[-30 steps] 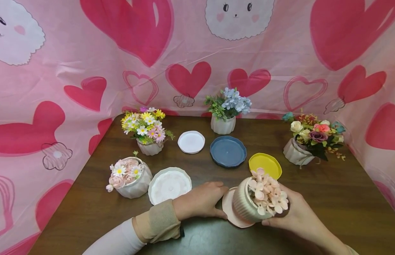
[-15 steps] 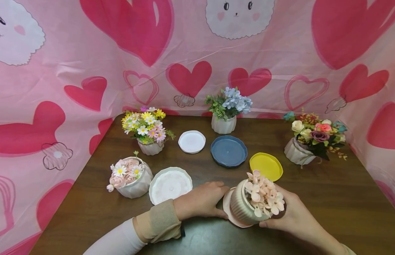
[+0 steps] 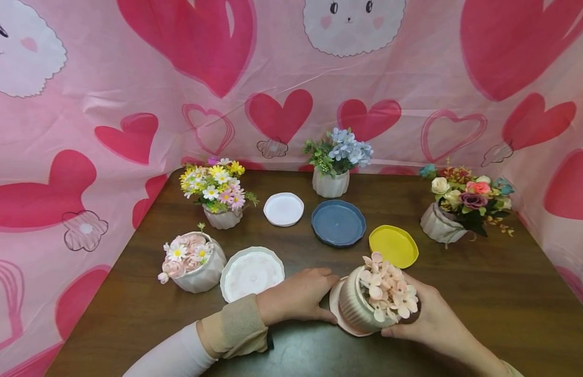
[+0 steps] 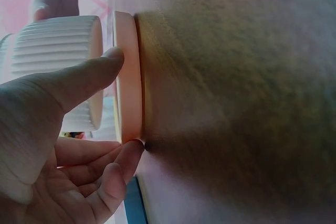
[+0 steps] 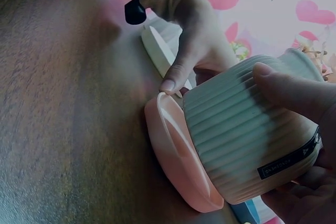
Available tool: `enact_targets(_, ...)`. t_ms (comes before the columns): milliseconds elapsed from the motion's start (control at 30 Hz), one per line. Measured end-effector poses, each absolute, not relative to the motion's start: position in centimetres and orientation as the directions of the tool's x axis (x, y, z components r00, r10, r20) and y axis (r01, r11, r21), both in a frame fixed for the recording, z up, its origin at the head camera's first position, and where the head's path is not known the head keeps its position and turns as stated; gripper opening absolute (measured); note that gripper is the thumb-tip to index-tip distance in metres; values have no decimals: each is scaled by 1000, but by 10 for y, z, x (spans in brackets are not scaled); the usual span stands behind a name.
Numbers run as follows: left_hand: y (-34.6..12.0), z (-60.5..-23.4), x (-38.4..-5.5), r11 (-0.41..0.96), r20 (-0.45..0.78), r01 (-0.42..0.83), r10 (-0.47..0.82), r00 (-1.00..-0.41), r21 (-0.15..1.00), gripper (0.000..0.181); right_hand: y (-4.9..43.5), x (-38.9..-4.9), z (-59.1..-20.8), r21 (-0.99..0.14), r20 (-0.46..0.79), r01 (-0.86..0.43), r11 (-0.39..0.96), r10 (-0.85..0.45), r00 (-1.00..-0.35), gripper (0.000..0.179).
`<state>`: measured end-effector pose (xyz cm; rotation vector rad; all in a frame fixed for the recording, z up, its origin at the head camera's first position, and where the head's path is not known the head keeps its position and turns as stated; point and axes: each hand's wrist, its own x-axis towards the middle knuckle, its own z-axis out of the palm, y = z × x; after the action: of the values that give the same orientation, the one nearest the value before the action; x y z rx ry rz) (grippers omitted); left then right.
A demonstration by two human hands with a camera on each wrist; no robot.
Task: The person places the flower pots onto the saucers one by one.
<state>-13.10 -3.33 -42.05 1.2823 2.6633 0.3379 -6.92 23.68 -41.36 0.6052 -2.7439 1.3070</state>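
Note:
In the head view my right hand (image 3: 430,314) grips a ribbed cream flowerpot (image 3: 357,303) with pale pink artificial flowers (image 3: 388,288). The pot is tilted over a pink saucer (image 3: 337,303) on the table. My left hand (image 3: 298,296) holds that saucer by its edge, thumb on the near side and fingers farther round. From the left wrist, a narrow gap shows between the pot's base and the saucer (image 4: 130,77). The right wrist view shows the pot (image 5: 247,124) leaning at the saucer's rim (image 5: 178,156); whether they touch on the far side I cannot tell.
Around the wooden table (image 3: 145,324) stand white saucers (image 3: 252,272), a blue saucer (image 3: 338,223) and a yellow saucer (image 3: 393,246). Several potted flowers surround them: pink roses (image 3: 192,262), daisies (image 3: 221,193), blue flowers (image 3: 336,162), mixed roses (image 3: 456,204). A pink heart-patterned cloth hangs behind.
My right hand has brought the pot slightly left, farther over the pink saucer, and turned it a little. My left hand keeps its hold on the saucer.

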Motion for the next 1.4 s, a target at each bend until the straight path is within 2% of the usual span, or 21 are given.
enact_targets(1400,-33,-421,-133,601,-61,742,787,-613,296,60,230,-71,-422,-756,169,-345,557,-343,-924,100)
